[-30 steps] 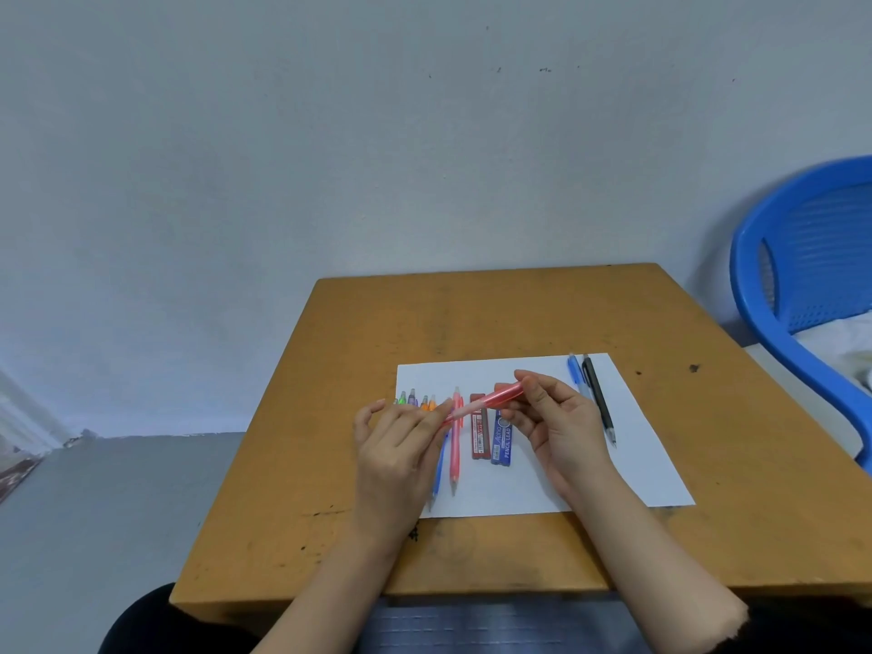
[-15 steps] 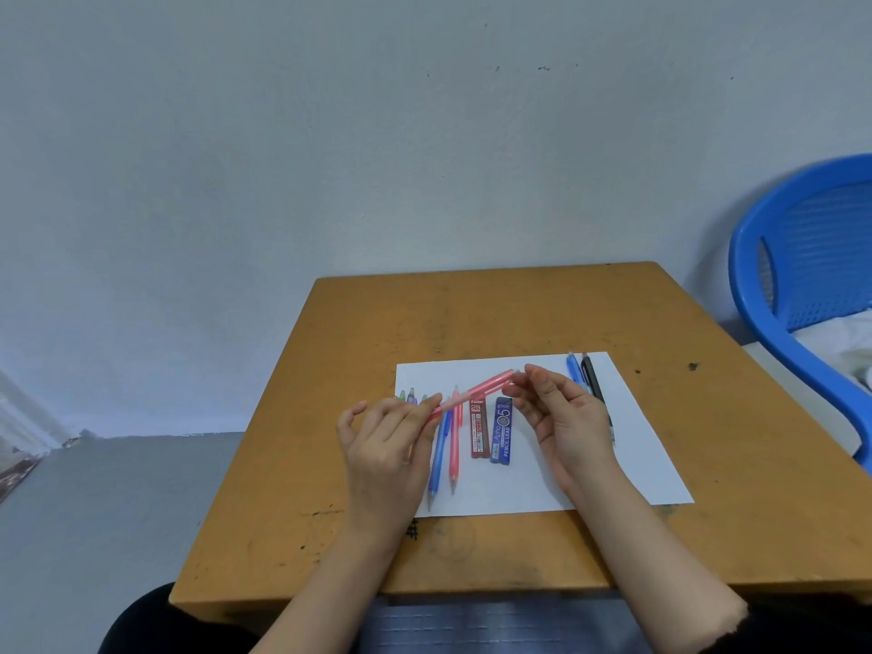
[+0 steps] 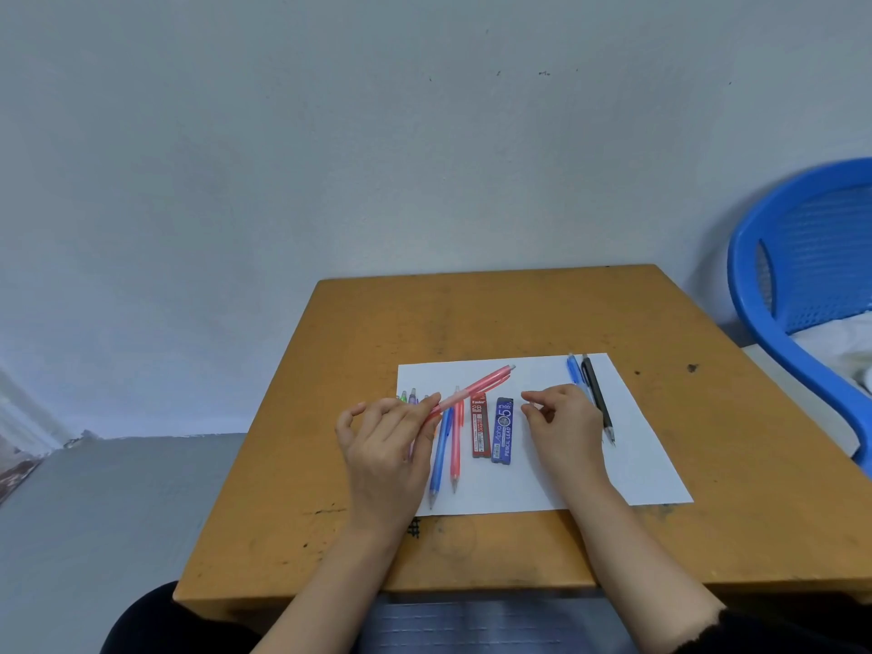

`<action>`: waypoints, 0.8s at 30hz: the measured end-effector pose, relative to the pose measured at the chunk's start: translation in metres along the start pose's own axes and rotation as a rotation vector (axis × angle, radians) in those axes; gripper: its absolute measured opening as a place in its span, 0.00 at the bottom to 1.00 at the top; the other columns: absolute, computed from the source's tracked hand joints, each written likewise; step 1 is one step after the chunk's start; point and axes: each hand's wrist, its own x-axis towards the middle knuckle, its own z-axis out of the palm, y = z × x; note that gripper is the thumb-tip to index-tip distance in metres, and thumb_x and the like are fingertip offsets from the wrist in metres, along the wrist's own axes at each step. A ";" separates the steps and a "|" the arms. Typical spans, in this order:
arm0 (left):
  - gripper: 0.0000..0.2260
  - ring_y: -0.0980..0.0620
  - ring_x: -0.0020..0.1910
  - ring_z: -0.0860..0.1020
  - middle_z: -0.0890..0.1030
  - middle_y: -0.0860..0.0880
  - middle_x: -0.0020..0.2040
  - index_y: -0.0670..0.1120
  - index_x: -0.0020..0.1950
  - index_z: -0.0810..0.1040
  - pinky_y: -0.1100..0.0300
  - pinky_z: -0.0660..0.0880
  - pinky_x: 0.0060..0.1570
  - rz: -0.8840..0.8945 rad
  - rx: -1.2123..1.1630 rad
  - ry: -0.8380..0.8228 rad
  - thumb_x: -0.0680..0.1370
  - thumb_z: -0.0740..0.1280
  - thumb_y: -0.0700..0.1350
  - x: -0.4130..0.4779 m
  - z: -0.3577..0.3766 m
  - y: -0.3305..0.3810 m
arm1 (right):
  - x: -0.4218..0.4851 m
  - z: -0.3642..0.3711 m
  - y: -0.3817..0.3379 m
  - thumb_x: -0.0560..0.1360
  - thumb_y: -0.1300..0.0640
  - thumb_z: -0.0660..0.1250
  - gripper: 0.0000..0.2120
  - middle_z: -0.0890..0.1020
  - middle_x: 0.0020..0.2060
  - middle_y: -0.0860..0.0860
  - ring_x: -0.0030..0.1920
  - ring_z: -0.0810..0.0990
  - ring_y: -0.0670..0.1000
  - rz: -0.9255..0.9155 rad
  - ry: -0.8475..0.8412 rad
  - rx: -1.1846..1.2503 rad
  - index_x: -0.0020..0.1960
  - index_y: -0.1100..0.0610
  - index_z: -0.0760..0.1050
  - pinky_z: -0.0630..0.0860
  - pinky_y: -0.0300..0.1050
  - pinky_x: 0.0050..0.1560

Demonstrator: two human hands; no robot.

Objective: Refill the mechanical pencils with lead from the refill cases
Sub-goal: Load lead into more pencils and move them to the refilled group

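My left hand [image 3: 382, 446] grips a pink mechanical pencil [image 3: 481, 387] by its lower end, and the pencil slants up to the right above the paper. My right hand [image 3: 566, 422] hovers apart from it, fingers loosely curled, with nothing visible between them. A red lead refill case [image 3: 479, 427] and a blue lead refill case [image 3: 503, 429] lie side by side between my hands. Beside them lie a blue pencil [image 3: 439, 460] and another pink pencil [image 3: 455, 446]. More coloured pencils [image 3: 413, 396] are partly hidden behind my left hand.
Everything lies on a white paper sheet [image 3: 637, 441] on a small wooden table [image 3: 472, 313] against a grey wall. A blue pencil [image 3: 574, 370] and a black pencil [image 3: 595, 394] lie at the sheet's right. A blue plastic chair [image 3: 764, 285] stands to the right.
My right hand let go of the pink pencil's upper end and drew back to the right. My left hand shifted left, still holding the pencil.
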 end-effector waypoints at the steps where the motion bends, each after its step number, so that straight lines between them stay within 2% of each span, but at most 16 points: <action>1: 0.13 0.56 0.52 0.77 0.85 0.53 0.47 0.46 0.56 0.82 0.54 0.64 0.58 -0.001 -0.001 0.001 0.77 0.66 0.51 0.000 0.000 0.000 | 0.001 0.000 0.001 0.76 0.62 0.67 0.11 0.79 0.52 0.56 0.47 0.77 0.49 0.011 -0.014 -0.007 0.57 0.61 0.80 0.67 0.32 0.47; 7: 0.13 0.56 0.51 0.77 0.85 0.53 0.47 0.45 0.56 0.83 0.55 0.64 0.58 0.004 -0.005 0.008 0.77 0.66 0.50 0.000 0.000 0.001 | 0.004 0.003 0.004 0.76 0.63 0.66 0.11 0.80 0.49 0.56 0.49 0.78 0.51 0.004 -0.076 -0.039 0.58 0.62 0.80 0.62 0.28 0.44; 14: 0.13 0.56 0.51 0.77 0.85 0.53 0.47 0.46 0.56 0.82 0.54 0.64 0.58 0.002 -0.001 0.004 0.77 0.66 0.50 0.000 0.000 0.000 | 0.003 0.003 0.005 0.76 0.64 0.66 0.13 0.81 0.48 0.55 0.44 0.73 0.45 -0.015 -0.076 -0.026 0.59 0.60 0.79 0.62 0.26 0.46; 18: 0.16 0.57 0.51 0.76 0.85 0.52 0.47 0.45 0.55 0.83 0.55 0.64 0.58 0.008 -0.005 0.003 0.80 0.61 0.54 0.000 -0.001 0.002 | 0.003 0.002 0.005 0.75 0.63 0.66 0.14 0.78 0.44 0.51 0.42 0.73 0.45 0.003 -0.080 -0.005 0.60 0.59 0.78 0.63 0.27 0.44; 21: 0.16 0.57 0.51 0.76 0.85 0.52 0.47 0.45 0.55 0.83 0.55 0.64 0.58 0.023 -0.004 0.002 0.80 0.62 0.53 0.000 -0.001 0.002 | 0.003 0.001 0.004 0.75 0.61 0.67 0.15 0.77 0.43 0.50 0.40 0.74 0.44 0.025 -0.057 0.035 0.61 0.57 0.78 0.66 0.31 0.44; 24: 0.15 0.57 0.51 0.76 0.85 0.52 0.46 0.45 0.55 0.83 0.55 0.63 0.58 0.031 0.002 0.006 0.79 0.62 0.52 0.000 -0.001 0.003 | 0.002 -0.004 -0.001 0.74 0.59 0.70 0.12 0.78 0.44 0.48 0.41 0.75 0.44 0.017 0.022 0.180 0.57 0.54 0.80 0.69 0.30 0.41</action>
